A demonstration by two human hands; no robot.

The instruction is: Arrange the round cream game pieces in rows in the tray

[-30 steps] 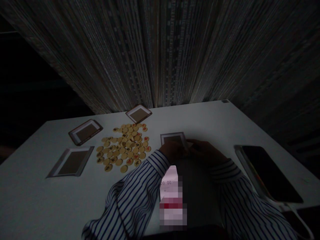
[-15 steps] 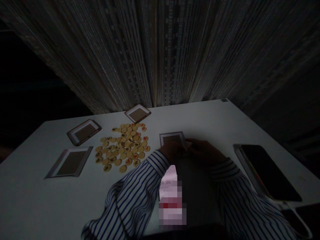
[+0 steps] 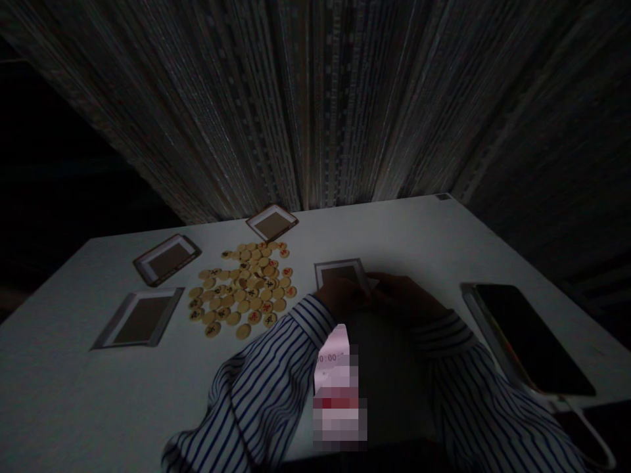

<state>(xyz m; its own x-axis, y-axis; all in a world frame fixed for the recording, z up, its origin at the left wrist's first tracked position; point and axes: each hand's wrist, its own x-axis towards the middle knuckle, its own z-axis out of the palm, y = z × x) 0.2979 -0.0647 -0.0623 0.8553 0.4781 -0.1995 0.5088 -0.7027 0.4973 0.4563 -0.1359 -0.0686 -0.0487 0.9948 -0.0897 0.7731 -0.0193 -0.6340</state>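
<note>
- where to look for the flat framed piece (image 3: pixel 340 266)?
- just right of the middle of the frame, on the pale bench (image 3: pixel 399 233), with the lower part hidden behind the left hand (image 3: pixel 340 295).
- clamped on it?
- laid over the lower edge, near the right corner. too dark to tell whether pinching or merely touching.
- and the right hand (image 3: pixel 407 297)?
- just to the right, fingertips turned inward, close to a small pale corner (image 3: pixel 373 283) between the two. cannot tell whether closed on anything.
- heavy, at a guess?
- light, probably, and thin. likely fairly stiff, perhaps a little slick if coated or sleeved. easy to crease at a corner, so best taken by opposite edges, thumb on top, no pressing on the brown middle.
- anything similar about?
- yes, a brown-rimmed frame (image 3: pixel 273 223) above the pile, a dark-rimmed frame (image 3: pixel 166 260) at left, and a grey-rimmed frame (image 3: pixel 140 318) below that.
- and the pile itself?
- round tan pieces (image 3: pixel 256 304), left of centre, some marked in red or black, a few overlapping.
- and nearer the bottom?
- a lit screen (image 3: pixel 332 345) beside the left sleeve, then a dark phone (image 3: pixel 535 338) at lower right, with a white cable (image 3: pixel 594 430) close by.
</note>
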